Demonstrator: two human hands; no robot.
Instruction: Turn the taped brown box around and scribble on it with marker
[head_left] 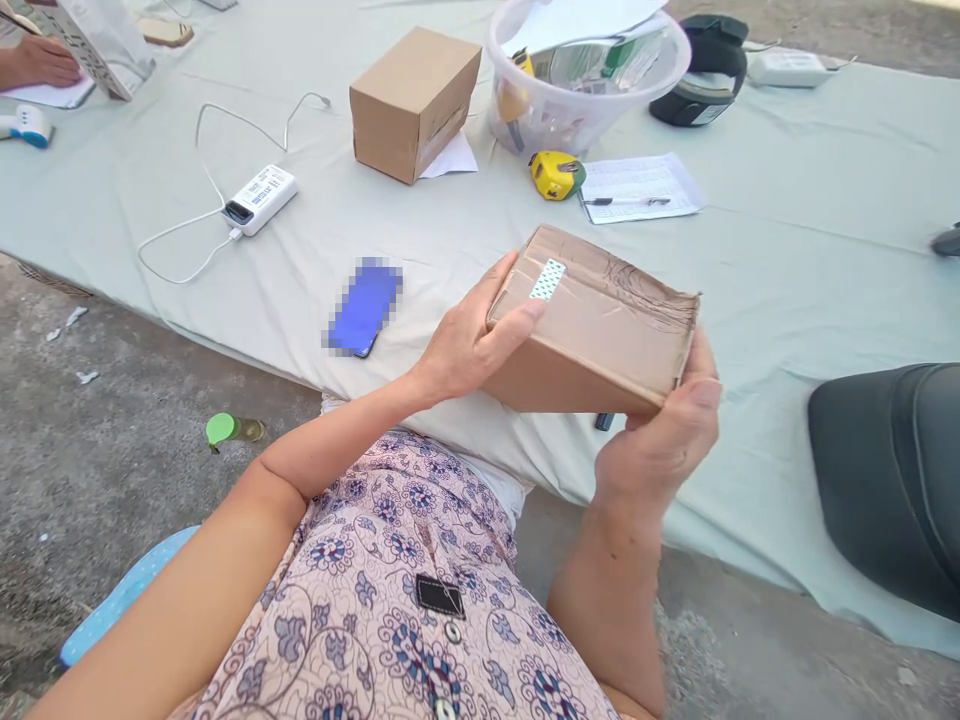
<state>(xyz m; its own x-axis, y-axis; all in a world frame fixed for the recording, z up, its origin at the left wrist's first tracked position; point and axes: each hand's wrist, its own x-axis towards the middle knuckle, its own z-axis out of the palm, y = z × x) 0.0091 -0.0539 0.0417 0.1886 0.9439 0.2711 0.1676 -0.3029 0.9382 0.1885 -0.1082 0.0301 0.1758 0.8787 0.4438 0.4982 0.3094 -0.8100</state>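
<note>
Between my two hands a brown cardboard box (600, 340) is held tilted above the near edge of the table. My left hand (469, 335) grips its left end, with the thumb lying on top by a patterned strip of tape (548, 280). Around the right end my right hand (675, 420) is closed, its thumb at the near corner and its other fingers partly hidden behind the box. Creased, scratched tape runs along the box's upper face. Left of the box lies a phone (365, 305) with a blurred blue screen.
A second cardboard box (412, 100), a plastic basket (585, 90), a yellow tape measure (556, 175) and a paper with a pen (641, 188) sit farther back. A power bank (261, 198) with a cable lies left; a black case (892, 480) stands right. Another person's hand (45, 62) rests far left.
</note>
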